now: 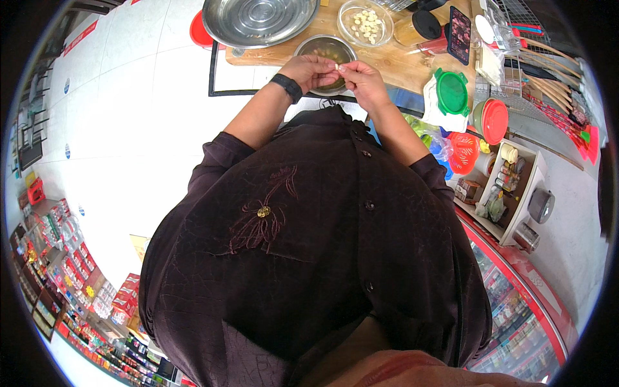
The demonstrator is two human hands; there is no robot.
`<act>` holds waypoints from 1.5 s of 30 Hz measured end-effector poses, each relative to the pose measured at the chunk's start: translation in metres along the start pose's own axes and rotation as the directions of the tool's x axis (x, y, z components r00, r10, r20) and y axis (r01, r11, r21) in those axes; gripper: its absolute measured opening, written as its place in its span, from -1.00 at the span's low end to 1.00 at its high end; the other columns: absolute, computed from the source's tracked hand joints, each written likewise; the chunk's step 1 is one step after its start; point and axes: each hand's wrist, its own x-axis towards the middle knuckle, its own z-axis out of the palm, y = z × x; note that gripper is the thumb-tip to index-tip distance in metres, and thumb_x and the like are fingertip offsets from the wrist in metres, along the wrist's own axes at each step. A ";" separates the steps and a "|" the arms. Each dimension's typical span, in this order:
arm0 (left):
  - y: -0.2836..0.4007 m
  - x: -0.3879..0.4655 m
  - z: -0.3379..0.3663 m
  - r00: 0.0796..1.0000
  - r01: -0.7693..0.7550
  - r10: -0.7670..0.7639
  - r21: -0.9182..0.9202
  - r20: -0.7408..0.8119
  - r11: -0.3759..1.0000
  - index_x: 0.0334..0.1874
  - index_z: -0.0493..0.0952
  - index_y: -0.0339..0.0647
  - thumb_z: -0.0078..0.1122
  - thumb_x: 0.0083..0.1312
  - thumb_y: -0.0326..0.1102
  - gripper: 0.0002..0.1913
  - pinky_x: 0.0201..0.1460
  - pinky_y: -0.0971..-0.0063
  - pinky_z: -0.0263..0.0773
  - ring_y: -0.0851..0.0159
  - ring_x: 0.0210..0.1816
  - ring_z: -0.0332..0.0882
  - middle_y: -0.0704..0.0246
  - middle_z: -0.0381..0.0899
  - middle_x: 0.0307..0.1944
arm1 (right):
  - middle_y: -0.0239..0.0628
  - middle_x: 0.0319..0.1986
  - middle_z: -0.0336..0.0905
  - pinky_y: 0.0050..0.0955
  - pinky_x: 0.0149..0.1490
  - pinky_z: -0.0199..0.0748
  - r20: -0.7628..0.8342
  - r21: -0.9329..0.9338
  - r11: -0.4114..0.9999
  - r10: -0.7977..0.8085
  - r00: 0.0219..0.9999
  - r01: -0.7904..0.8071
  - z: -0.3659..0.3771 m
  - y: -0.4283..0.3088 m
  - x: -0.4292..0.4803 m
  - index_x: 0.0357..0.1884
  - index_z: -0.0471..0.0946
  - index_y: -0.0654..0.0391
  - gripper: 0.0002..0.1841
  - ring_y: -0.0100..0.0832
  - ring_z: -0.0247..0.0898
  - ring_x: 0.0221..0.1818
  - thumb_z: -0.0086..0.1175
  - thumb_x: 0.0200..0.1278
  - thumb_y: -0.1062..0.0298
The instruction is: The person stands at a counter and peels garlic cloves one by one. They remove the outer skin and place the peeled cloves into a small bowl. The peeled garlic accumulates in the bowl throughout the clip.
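Observation:
My left hand (309, 72), with a dark band on its wrist, and my right hand (363, 82) meet over a metal bowl (349, 47). Between their fingertips is a small pale piece (337, 66), perhaps a peeled garlic clove; both hands pinch it. Inside the bowl, partly hidden by the hands, lie small brownish pieces in what looks like liquid. Just beyond, a clear round dish (342, 30) holds several pale pieces like those cloves. A large, wide metal basin (217, 24) stands beyond my left hand and shows nothing inside.
A wooden board (271, 55) bears the bowls. On the right are a jar with a black lid (426, 25), a propped phone (458, 36), a green lid (452, 93) on white cloth, a red-lidded container (494, 121) and a red plastic basket (464, 152). Wooden-handled utensils (549, 89) lie farther right.

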 end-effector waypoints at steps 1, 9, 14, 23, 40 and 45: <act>0.000 0.000 -0.001 1.000 0.000 0.000 -0.008 0.009 1.000 -0.20 0.41 -0.42 0.02 0.23 -0.45 -0.83 -0.20 0.62 0.53 0.31 -0.27 0.57 0.19 0.54 -0.31 | -0.39 -0.55 0.49 -0.72 -0.51 0.15 0.000 0.033 0.999 0.018 1.000 -0.018 -0.001 0.000 0.000 -0.41 0.50 0.18 -0.95 -0.65 0.24 -0.60 0.11 0.06 0.48; -0.003 0.000 -0.001 0.999 -0.027 0.028 -0.035 0.043 0.999 -0.24 0.43 -0.37 0.03 0.23 -0.41 -0.84 -0.26 0.66 0.51 0.39 -0.35 0.55 0.25 0.55 -0.34 | -0.42 -0.54 0.46 -0.73 -0.48 0.23 -0.031 0.146 0.983 0.117 0.993 -0.111 0.003 -0.002 -0.002 -0.35 0.49 0.18 -0.93 -0.66 0.26 -0.57 0.07 0.13 0.43; -0.004 0.002 -0.003 0.999 -0.043 0.043 0.034 -0.014 0.999 -0.27 0.44 -0.35 0.05 0.22 -0.40 -0.86 -0.33 0.66 0.51 0.41 -0.43 0.54 0.27 0.54 -0.40 | -0.41 -0.53 0.47 -0.70 -0.47 0.24 -0.036 -0.089 0.996 0.012 0.999 -0.015 0.012 -0.002 -0.006 -0.34 0.49 0.21 -0.90 -0.64 0.26 -0.57 0.10 0.10 0.43; -0.010 0.001 0.000 0.988 -0.127 0.130 0.051 -0.077 0.991 -0.33 0.42 -0.37 0.07 0.20 -0.44 -0.88 -0.40 0.63 0.50 0.38 -0.46 0.53 0.27 0.53 -0.46 | -0.38 -0.54 0.48 -0.69 -0.49 0.22 -0.060 0.136 0.986 0.108 0.992 -0.099 0.010 -0.002 -0.005 -0.38 0.49 0.22 -0.89 -0.66 0.24 -0.59 0.15 0.04 0.46; 0.022 0.023 0.020 1.000 0.020 -0.015 0.238 -0.026 0.971 -0.35 0.46 -0.30 0.09 0.20 -0.41 -0.91 -0.43 0.72 0.44 0.49 -0.52 0.49 0.35 0.54 -0.45 | -0.37 -0.54 0.47 -0.72 -0.54 0.12 -0.109 0.111 0.994 -0.004 0.994 0.016 -0.007 -0.012 -0.019 -0.36 0.49 0.26 -0.89 -0.66 0.22 -0.60 0.11 0.08 0.44; 0.038 0.041 0.048 0.998 0.045 -0.059 0.315 0.034 0.948 -0.29 0.46 -0.33 0.10 0.19 -0.42 -0.88 -0.35 0.70 0.48 0.45 -0.44 0.53 0.32 0.55 -0.40 | -0.36 -0.54 0.46 -0.71 -0.53 0.13 -0.183 0.088 0.988 -0.106 0.977 0.124 -0.012 -0.017 -0.011 -0.36 0.47 0.24 -0.90 -0.65 0.22 -0.59 0.06 0.14 0.42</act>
